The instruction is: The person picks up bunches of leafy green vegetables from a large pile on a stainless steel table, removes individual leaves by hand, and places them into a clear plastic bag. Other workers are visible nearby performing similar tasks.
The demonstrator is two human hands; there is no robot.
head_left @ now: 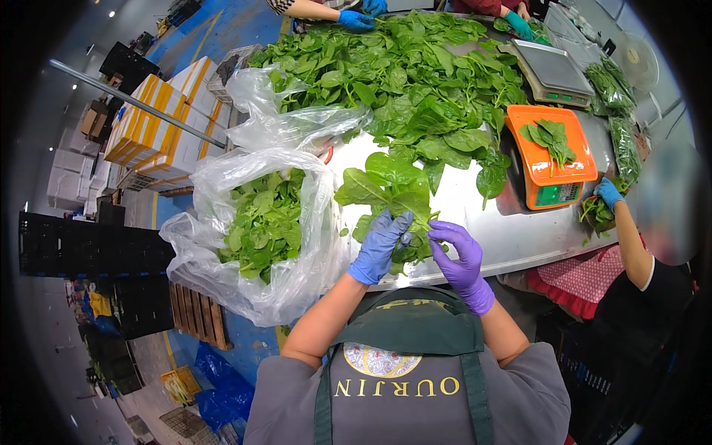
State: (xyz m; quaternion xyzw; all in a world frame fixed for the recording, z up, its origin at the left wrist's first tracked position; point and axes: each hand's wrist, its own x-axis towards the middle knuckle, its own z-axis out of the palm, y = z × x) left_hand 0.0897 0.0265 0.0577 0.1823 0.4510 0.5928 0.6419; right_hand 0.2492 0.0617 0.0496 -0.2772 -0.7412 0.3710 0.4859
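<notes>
My left hand [378, 248], in a light blue glove, is closed on a bunch of leafy greens [389, 189] held over the steel table [464, 233]. My right hand [457, 263], in a purple glove, pinches the stems at the bunch's right side. To the left, an open clear plastic bag [185, 245] holds loose green leaves [259, 222]. A large pile of greens [386, 67] spreads over the table's far part. On the right, an orange tray [530, 141] with a few leaves rests on a scale with a green display [556, 194].
A co-worker's blue-gloved hand [608, 193] holds greens at right; other co-workers' gloved hands [356, 20] work at the far edge. A second scale [549, 63] and bagged greens [623, 141] are at back right. A metal pole [133, 100], foam boxes [141, 119] and a wooden pallet [196, 315] are left.
</notes>
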